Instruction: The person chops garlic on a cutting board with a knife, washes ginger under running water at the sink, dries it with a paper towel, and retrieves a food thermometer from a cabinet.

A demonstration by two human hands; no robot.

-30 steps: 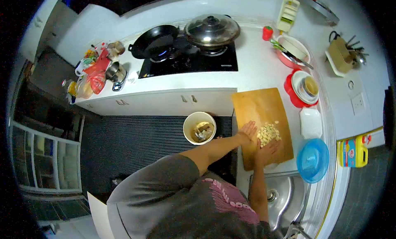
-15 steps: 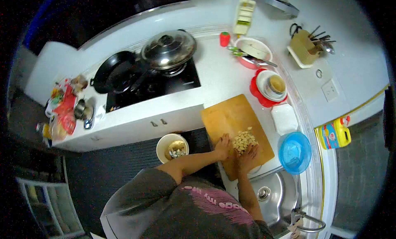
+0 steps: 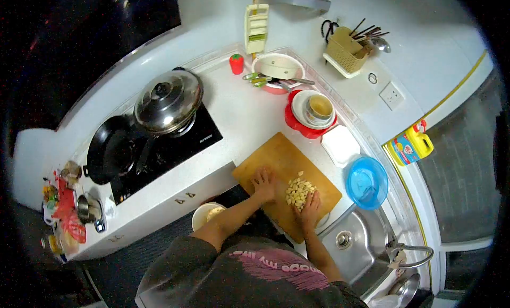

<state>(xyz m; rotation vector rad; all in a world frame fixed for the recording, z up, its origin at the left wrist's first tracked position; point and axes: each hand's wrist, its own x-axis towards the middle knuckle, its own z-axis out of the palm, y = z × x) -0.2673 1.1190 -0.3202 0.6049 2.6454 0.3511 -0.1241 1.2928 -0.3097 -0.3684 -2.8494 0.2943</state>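
Observation:
A heap of pale peeled garlic cloves [image 3: 299,193] lies on the wooden cutting board [image 3: 281,151]. My left hand [image 3: 264,187] rests on the board to the left of the heap, apart from it, fingers spread and holding nothing. Against the near right side of the cloves is my right hand [image 3: 308,211], its fingers stretched out along the heap's edge. The right palm is turned down, so whatever lies under it is hidden.
Right of the board are a steel sink [image 3: 353,249], a blue basin [image 3: 366,183] and a white square tray [image 3: 340,145]. Stacked bowls [image 3: 313,110] stand behind. A lidded pan [image 3: 169,102] sits on the stove [image 3: 204,130]. Below the counter edge is a white bucket [image 3: 201,215].
My left hand has moved left, away from the garlic cloves, and its fingers have spread. The right hand stays at the heap. The whole view has turned.

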